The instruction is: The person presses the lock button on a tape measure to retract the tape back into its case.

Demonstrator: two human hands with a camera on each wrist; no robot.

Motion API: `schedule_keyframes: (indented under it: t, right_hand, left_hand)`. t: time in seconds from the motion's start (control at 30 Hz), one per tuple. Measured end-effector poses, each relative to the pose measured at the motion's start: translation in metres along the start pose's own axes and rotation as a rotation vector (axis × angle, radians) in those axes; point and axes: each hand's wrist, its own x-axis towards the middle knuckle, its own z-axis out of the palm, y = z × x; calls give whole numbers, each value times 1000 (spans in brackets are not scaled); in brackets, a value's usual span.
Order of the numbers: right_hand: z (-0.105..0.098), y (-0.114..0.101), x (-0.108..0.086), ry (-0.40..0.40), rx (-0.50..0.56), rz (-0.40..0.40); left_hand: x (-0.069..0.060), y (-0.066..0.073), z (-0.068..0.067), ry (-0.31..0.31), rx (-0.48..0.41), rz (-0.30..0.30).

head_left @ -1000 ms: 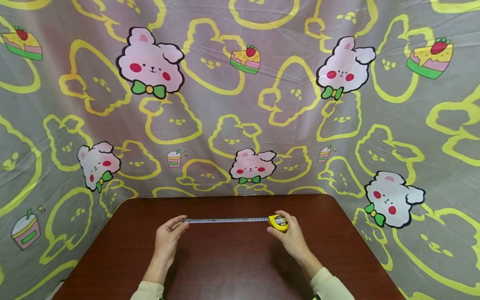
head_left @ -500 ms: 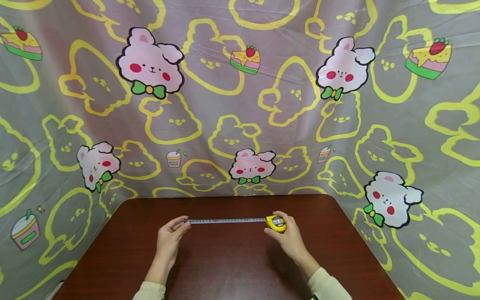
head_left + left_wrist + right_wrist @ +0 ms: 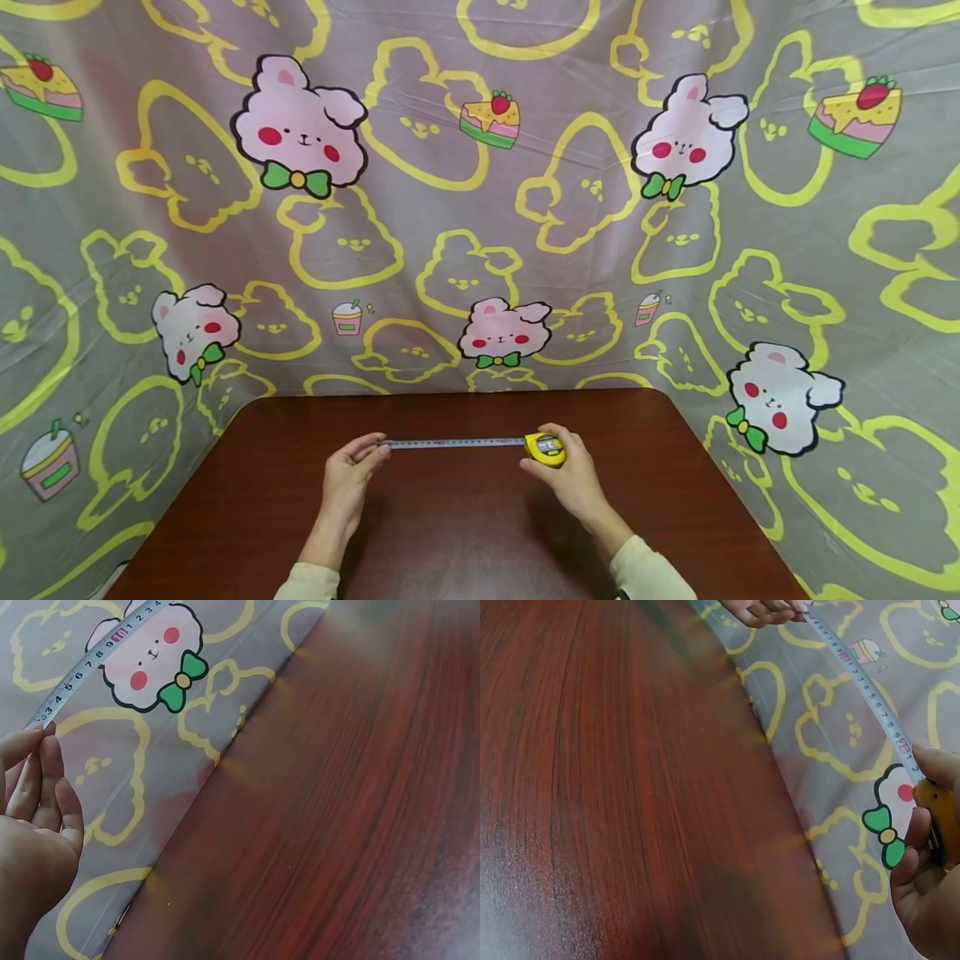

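My right hand (image 3: pixel 573 471) grips a yellow tape measure (image 3: pixel 546 450), its case held between thumb and fingers. From the case a white metal blade (image 3: pixel 457 443) runs out to the left, level and straight above the table. My left hand (image 3: pixel 348 475) pinches the blade's free end between thumb and fingertips. In the left wrist view the blade (image 3: pixel 90 664) shows black numbers and a red 10 mark. The right wrist view shows the blade (image 3: pixel 862 682) leaving the case (image 3: pixel 939 814) just past a red 20 mark. The end hook is hidden by the left fingers.
Below both hands lies a dark red-brown wooden table (image 3: pixel 465 525) with rounded far corners. A grey curtain (image 3: pixel 420 208) printed with rabbits and yellow outlines surrounds its back and sides.
Both hands have come a little closer together, the right moving left and the left moving right. The exposed blade between them has become shorter. Both grips stay the same.
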Motion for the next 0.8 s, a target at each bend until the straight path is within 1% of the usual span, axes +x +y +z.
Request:
schedule_keyframes:
  t: [0.37, 0.53, 0.8]
  right_hand:
    - [6, 1, 2, 5, -37, 8]
    - [7, 1, 1, 10, -37, -6]
    - [10, 2, 2, -1, -30, 1]
  left_hand:
    - [-2, -3, 7, -23, 7, 16]
    - [-3, -6, 11, -30, 7, 26]
    - [-3, -10, 15, -40, 20, 44]
